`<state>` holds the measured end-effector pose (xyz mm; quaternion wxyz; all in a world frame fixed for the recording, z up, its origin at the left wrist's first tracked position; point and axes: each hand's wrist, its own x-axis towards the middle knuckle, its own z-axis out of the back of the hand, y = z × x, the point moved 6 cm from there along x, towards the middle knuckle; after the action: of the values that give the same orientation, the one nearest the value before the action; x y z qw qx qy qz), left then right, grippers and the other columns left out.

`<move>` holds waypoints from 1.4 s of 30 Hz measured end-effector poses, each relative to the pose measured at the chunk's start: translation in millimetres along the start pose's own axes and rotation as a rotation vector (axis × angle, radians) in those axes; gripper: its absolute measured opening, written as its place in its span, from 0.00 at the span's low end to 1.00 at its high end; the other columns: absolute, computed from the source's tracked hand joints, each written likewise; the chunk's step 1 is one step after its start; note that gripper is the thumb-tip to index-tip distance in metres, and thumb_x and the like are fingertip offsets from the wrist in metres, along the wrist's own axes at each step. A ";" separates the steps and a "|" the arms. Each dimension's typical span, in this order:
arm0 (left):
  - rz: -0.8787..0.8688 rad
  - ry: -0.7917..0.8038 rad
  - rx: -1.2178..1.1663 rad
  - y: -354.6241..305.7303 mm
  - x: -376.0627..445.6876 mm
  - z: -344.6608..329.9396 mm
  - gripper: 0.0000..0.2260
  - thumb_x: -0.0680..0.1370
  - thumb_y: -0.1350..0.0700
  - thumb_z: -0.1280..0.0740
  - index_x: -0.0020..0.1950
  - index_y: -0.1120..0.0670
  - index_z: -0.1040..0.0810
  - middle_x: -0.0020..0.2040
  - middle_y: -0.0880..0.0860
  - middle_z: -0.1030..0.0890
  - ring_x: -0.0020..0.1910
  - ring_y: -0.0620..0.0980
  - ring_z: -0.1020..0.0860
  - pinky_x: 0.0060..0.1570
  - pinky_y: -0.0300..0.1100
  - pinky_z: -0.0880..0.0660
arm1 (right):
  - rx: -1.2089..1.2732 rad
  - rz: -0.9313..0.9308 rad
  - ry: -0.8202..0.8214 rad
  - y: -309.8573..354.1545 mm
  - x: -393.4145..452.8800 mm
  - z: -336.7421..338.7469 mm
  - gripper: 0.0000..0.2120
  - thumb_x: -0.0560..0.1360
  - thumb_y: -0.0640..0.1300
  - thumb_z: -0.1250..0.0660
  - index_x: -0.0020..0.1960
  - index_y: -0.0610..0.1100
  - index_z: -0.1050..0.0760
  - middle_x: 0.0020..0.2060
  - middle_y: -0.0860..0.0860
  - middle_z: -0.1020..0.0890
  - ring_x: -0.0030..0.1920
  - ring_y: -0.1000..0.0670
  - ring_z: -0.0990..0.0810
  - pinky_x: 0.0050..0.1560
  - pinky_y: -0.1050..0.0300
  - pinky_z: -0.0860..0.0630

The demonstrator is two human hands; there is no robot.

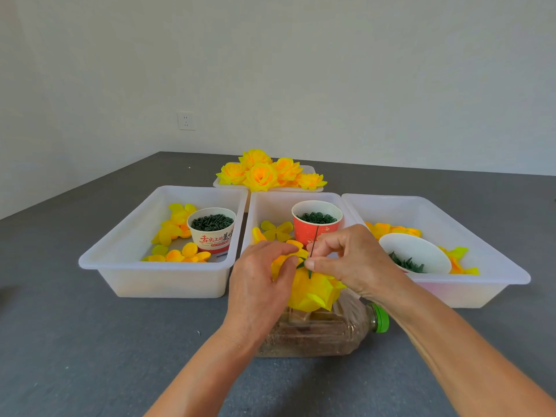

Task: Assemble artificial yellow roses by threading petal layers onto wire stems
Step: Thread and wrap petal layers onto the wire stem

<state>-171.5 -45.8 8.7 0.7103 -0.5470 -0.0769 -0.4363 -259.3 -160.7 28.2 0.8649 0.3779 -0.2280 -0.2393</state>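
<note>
Above the lying bottle point(319, 332), which I take as landmark, the left hand point(258, 284) curls around the yellow rose head point(310, 291) and keeps it upside down. The right hand point(352, 260) pinches the thin wire stem point(315, 240) between thumb and forefinger, just above the green calyx point(307, 264) that sits on the petals. It seems the calyx is being pushed down the wire, but the fingers hide this part. So this rose looks almost complete. Far behind the bottle, a pile of finished roses point(264, 173) rests on a tray. Between them, three white bins point(162, 278) hold many loose petals point(177, 233) and cups of green parts point(317, 227), so much work is left.
</note>
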 end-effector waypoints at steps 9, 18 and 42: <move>-0.123 0.189 0.091 -13.5 19.6 -2.6 0.04 0.72 0.61 0.28 0.44 0.54 0.15 0.43 0.45 0.19 0.47 0.43 0.23 0.47 0.27 0.33 | 0.144 0.011 0.005 -2.8 1.0 1.5 0.04 0.66 0.35 0.24 0.39 0.38 0.17 0.51 0.48 0.18 0.55 0.55 0.21 0.51 0.70 0.29; -0.231 0.317 0.231 -14.2 18.2 -8.2 0.03 0.72 0.62 0.29 0.41 0.56 0.16 0.47 0.49 0.17 0.51 0.51 0.24 0.54 0.40 0.32 | 0.120 -0.012 0.132 -16.5 5.5 -7.6 0.04 0.65 0.37 0.23 0.39 0.41 0.17 0.48 0.50 0.16 0.55 0.59 0.21 0.61 0.58 0.27; -0.054 0.351 0.110 -4.2 15.6 -4.4 0.06 0.72 0.57 0.27 0.47 0.53 0.15 0.48 0.47 0.18 0.52 0.45 0.23 0.55 0.42 0.29 | 0.308 0.060 -0.199 -25.5 -15.5 -18.0 0.04 0.66 0.45 0.25 0.35 0.54 0.17 0.49 0.58 0.17 0.59 0.56 0.23 0.64 0.46 0.29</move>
<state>-166.6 -58.0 19.1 0.7298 -0.4204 0.0099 -0.5390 -267.2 -157.1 -5.5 0.7767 0.4732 -0.3577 -0.2120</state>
